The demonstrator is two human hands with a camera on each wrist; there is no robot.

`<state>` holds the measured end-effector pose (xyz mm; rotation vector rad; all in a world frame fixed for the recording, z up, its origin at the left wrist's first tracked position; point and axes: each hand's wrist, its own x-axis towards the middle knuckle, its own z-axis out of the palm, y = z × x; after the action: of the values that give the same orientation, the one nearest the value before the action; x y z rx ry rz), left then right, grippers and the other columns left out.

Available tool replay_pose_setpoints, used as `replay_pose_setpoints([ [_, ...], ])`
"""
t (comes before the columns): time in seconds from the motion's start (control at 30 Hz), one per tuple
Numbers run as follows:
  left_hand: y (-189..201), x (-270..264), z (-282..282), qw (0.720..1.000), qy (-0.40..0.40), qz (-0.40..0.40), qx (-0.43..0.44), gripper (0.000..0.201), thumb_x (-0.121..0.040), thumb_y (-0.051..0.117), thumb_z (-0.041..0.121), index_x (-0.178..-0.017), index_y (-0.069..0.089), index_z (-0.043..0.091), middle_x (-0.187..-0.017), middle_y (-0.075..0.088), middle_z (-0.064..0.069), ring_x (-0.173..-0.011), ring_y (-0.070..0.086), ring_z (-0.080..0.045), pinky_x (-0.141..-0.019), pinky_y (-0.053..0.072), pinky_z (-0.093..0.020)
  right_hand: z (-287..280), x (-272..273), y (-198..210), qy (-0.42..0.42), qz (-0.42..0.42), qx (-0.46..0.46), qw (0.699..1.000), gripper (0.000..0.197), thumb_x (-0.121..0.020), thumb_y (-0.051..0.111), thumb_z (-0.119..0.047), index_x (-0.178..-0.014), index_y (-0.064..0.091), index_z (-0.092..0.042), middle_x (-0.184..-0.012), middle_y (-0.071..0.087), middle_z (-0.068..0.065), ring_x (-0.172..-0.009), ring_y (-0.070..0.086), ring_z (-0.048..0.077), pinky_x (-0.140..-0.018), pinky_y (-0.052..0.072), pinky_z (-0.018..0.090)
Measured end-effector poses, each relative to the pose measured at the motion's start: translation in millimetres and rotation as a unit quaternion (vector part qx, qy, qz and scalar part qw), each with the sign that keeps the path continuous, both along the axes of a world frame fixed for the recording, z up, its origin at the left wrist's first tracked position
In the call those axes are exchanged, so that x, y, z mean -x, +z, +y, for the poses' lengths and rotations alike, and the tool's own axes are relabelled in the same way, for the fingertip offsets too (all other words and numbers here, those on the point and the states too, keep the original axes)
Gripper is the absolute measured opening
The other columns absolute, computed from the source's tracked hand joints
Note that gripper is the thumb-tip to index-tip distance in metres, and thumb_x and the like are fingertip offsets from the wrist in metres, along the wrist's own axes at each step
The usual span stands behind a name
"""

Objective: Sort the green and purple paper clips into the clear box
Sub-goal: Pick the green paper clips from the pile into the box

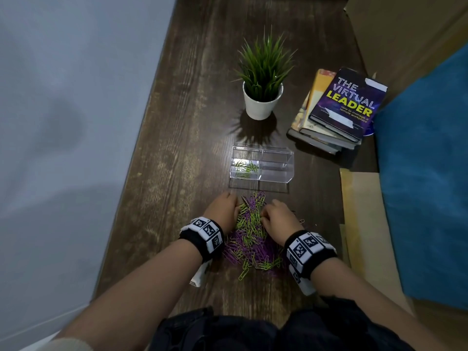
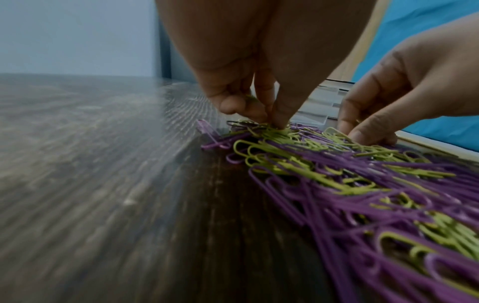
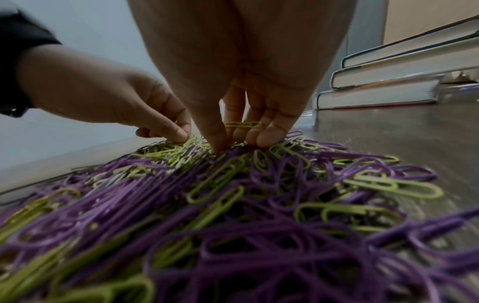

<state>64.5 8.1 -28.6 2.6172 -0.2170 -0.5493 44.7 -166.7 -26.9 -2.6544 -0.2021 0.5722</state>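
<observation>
A heap of green and purple paper clips [image 1: 250,239] lies on the dark wooden table [image 1: 177,148] just in front of me. Behind it stands the clear box [image 1: 277,165] with two compartments; several green clips [image 1: 245,168] lie in its left one, and the right one looks bare. My left hand [image 2: 272,123] pinches green clips at the heap's far left side. My right hand [image 3: 233,141] digs into the heap's far right side, thumb down, with one green clip [image 3: 243,124] held across its fingers. The two hands are a few centimetres apart.
A potted plant [image 1: 263,97] stands behind the box. A stack of books [image 1: 336,110] sits at the back right. Tan card sheets [image 1: 362,211] and a blue cushion [image 1: 425,173] border the table's right side. The table's left edge drops off toward the wall.
</observation>
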Motion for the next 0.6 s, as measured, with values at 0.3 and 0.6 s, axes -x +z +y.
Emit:
replay_pose_setpoints([
  [0.3, 16.6, -4.6, 8.0, 0.953, 0.219, 0.084, 0.194, 0.004, -0.093, 0.057, 0.017, -0.091, 0.06, 0.016, -0.091, 0.064, -0.001, -0.08, 0.058, -0.013, -0.07, 0.048, -0.025, -2.4, 4.3, 3.0, -0.076, 0.064, -0.07, 0.993, 0.011, -0.097, 0.047, -0.019, -0.095, 0.058, -0.014, -0.101, 0.053, 0.0, -0.097, 0.051, 0.015, -0.088, 0.041, 0.026],
  [0.6, 51.2, -55.5, -4.2, 0.978, 0.157, 0.012, 0.137, 0.013, -0.096, 0.052, 0.022, -0.1, 0.061, 0.014, -0.09, 0.062, 0.002, -0.08, 0.06, -0.013, -0.071, 0.051, -0.024, -21.6, -8.2, 16.6, -0.316, 0.217, -0.367, 0.847, 0.016, -0.094, 0.052, 0.0, -0.099, 0.065, -0.008, -0.079, 0.063, 0.005, -0.065, 0.053, 0.013, -0.056, 0.047, 0.02],
])
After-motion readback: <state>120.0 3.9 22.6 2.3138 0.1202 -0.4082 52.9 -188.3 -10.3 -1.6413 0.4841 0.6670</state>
